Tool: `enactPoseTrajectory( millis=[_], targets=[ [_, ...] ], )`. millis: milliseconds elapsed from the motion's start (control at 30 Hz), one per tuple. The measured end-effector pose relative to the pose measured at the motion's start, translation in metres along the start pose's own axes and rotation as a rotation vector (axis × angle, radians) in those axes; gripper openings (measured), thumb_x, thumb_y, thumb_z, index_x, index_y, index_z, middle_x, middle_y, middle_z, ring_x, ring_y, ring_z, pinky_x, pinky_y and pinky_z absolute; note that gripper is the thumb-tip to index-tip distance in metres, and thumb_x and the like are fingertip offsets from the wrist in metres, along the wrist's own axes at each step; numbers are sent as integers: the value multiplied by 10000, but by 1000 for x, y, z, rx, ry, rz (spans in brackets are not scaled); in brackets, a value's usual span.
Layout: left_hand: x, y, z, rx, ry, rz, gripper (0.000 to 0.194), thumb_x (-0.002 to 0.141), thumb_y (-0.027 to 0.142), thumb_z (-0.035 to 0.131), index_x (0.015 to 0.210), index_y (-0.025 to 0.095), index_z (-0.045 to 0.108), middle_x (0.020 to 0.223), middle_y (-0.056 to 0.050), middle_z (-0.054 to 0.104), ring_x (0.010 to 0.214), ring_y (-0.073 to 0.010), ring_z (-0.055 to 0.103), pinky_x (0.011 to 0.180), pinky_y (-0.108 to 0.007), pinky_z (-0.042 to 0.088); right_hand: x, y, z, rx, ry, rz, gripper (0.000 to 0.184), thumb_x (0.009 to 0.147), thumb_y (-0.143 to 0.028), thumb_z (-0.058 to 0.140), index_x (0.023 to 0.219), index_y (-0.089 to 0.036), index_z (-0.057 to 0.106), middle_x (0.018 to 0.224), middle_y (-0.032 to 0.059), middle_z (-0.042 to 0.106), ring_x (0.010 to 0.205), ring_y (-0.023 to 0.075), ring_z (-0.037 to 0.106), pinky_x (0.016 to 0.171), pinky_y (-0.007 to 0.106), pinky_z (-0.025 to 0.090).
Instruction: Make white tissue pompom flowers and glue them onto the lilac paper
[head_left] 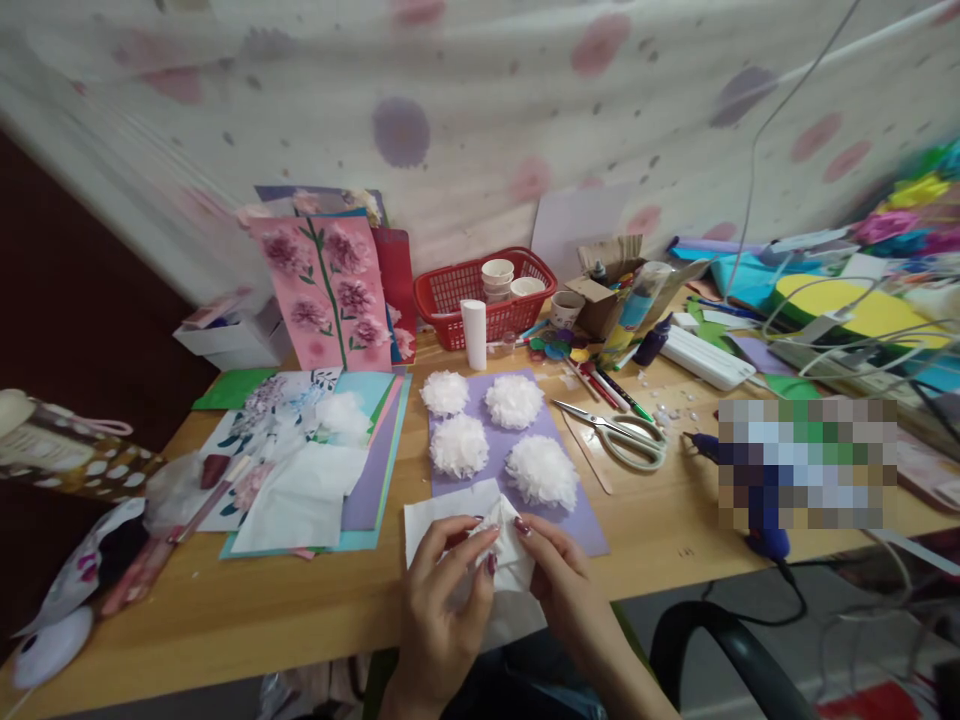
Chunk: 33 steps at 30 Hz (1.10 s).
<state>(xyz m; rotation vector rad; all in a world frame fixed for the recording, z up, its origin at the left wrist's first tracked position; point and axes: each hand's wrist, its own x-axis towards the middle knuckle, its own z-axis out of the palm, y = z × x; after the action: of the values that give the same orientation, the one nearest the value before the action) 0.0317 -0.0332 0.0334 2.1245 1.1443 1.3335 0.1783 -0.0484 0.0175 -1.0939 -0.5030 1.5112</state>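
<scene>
A piece of white tissue paper [514,575] is pinched between the fingertips of my left hand [442,600] and my right hand [566,585] at the table's front edge. The tissue is gathered where the fingers meet, and part of it hangs below them. Just beyond my hands, a purple paper sheet [592,537] carries several fluffy white paper flowers, the nearest one [542,472] close to my right fingertips. Another flat white tissue [300,500] lies to the left on a stack of coloured paper [382,475].
Scissors [611,428] and a wooden stick [589,455] lie right of the flowers. Further right is a blue glue gun [766,515]. A white roll [474,335] stands before a red basket [442,320] holding paper cups. A pink flower picture [296,275] leans at back left.
</scene>
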Motion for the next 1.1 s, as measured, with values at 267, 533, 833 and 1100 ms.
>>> enactPoseTrajectory(
  millis=[267, 533, 833, 1100],
  targets=[
    [11, 5, -4, -176, -92, -219, 249, 863, 112, 613, 974, 252, 788, 966, -45, 714, 855, -143, 707, 697, -178, 580, 3, -15, 0, -94, -157, -87, 325, 782, -512, 786, 880, -214, 700, 745, 6, 683, 678, 137, 590, 638, 234, 456],
    [20, 3, -6, -414, -62, -489, 180, 782, 150, 657, 820, 228, 815, 895, -70, 726, 818, -167, 714, 642, -176, 572, 2, -12, -1, -271, -38, -269, 272, 781, -491, 784, 987, -314, 807, 904, 43, 797, 816, 187, 722, 744, 268, 568],
    [12, 9, -2, -462, -12, -586, 154, 769, 171, 659, 804, 202, 805, 929, -92, 725, 870, -186, 709, 654, -188, 574, -9, -20, 2, -439, -102, -366, 282, 879, -463, 673, 1076, -295, 785, 1035, 82, 785, 887, 254, 752, 808, 381, 617],
    [2, 11, -2, -754, 104, -789, 429, 746, 246, 788, 1151, 180, 660, 1118, -123, 733, 939, -196, 722, 821, -272, 599, -10, -8, 1, -242, 46, -211, 437, 739, -483, 813, 1108, -253, 777, 943, 81, 797, 826, 247, 743, 744, 351, 600]
  ],
)
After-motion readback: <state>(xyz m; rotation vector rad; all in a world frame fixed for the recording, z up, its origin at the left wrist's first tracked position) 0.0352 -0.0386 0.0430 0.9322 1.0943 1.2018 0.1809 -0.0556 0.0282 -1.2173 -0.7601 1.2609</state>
